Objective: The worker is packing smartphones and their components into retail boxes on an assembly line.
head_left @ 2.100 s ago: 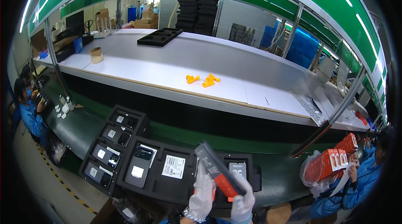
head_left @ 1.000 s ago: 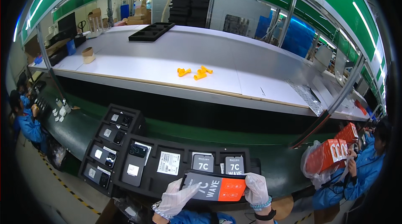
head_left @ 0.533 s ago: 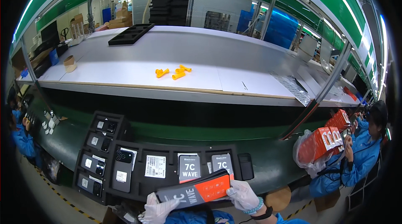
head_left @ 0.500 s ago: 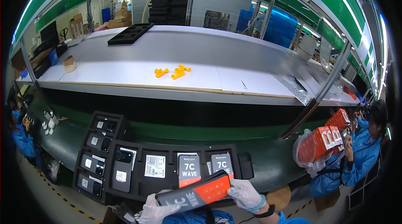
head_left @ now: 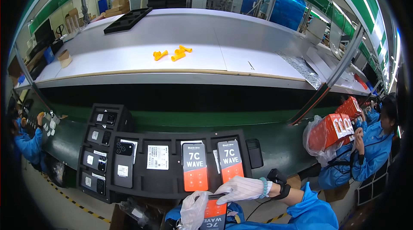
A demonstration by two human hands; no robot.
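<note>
Down by the person's lap, both gloved hands clasp a phone (head_left: 214, 213) with an orange-and-dark screen film: the left hand (head_left: 193, 208) grips its lower side, the right hand (head_left: 241, 189) pinches its top edge. Just beyond lies a black tray (head_left: 172, 187) holding more phones (head_left: 195, 167).

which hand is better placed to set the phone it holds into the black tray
Probably the right hand: it reaches across the top of the phone and lies at the black tray rim, while the left hand sits lower, supporting it.
</note>
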